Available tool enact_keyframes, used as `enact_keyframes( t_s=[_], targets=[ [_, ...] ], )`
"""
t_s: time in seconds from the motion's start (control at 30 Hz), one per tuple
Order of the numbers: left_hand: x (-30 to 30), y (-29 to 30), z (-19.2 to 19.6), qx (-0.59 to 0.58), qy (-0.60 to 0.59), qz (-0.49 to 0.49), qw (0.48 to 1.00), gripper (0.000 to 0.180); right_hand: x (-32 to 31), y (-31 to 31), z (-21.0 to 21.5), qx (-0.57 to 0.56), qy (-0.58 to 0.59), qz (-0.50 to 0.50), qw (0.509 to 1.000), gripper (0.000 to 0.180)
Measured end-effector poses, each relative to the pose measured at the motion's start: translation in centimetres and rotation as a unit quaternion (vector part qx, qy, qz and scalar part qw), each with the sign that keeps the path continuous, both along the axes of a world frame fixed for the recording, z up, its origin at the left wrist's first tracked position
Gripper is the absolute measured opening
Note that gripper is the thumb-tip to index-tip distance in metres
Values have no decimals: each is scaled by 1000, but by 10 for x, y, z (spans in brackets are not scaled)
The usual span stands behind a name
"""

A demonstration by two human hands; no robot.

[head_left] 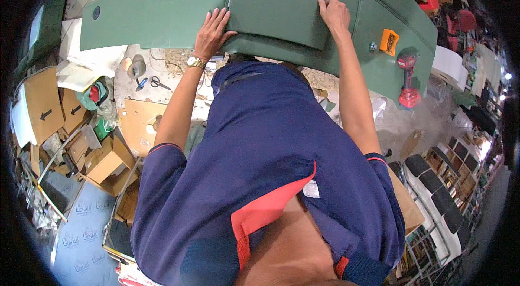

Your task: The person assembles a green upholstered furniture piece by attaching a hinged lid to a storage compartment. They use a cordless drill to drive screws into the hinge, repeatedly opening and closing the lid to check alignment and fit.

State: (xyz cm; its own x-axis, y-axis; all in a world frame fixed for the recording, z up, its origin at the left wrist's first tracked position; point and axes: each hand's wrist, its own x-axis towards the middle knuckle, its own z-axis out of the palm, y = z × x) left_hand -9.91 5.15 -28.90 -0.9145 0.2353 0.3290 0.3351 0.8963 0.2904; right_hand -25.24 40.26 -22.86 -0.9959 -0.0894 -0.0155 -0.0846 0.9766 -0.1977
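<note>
A wide green upholstered piece (173,10) with a smooth, leather-like cover stretches across in front of me. A flat green panel (276,1) lies over its middle, with a seam or zipper-like strip along its left side. My left hand (214,31) rests flat at that panel's left edge, fingers spread and pointing away. Toward the panel's right side is my right hand (336,15), its fingers bent in and the thumb near the index finger. Whether anything is pinched in them is hidden.
On the green cover at right are a red cordless drill (407,80) and an orange packet (389,42). Scissors (160,83), a blue-handled tool (141,84) and a tape roll (136,66) lie left, below the cover. Cardboard boxes (108,158) crowd the left side.
</note>
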Motion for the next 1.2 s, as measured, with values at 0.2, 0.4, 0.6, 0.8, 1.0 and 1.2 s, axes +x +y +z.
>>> enact_keyframes(
  t_s=[0.2,0.4,0.6,0.8,1.0,1.2],
  targets=[
    [1,1,-8,21,43,16,999,60,11,-4,-2,47,61,18,997,25],
    [0,1,-5,24,76,5,997,51,16,0,-18,5,74,-13,997,22],
    [1,-2,-1,152,51,27,987,36,5,8,-16,-9,30,3,1000,27],
    [3,-2,-2,170,58,117,977,23,19,9,12,-7,-11,-131,991,52],
    [4,-5,3,123,48,18,991,28,26,28,-7,-108,-163,-250,948,75],
    [0,-3,3,85,29,-13,996,58,19,22,-7,-76,-236,-214,945,100]
  ],
)
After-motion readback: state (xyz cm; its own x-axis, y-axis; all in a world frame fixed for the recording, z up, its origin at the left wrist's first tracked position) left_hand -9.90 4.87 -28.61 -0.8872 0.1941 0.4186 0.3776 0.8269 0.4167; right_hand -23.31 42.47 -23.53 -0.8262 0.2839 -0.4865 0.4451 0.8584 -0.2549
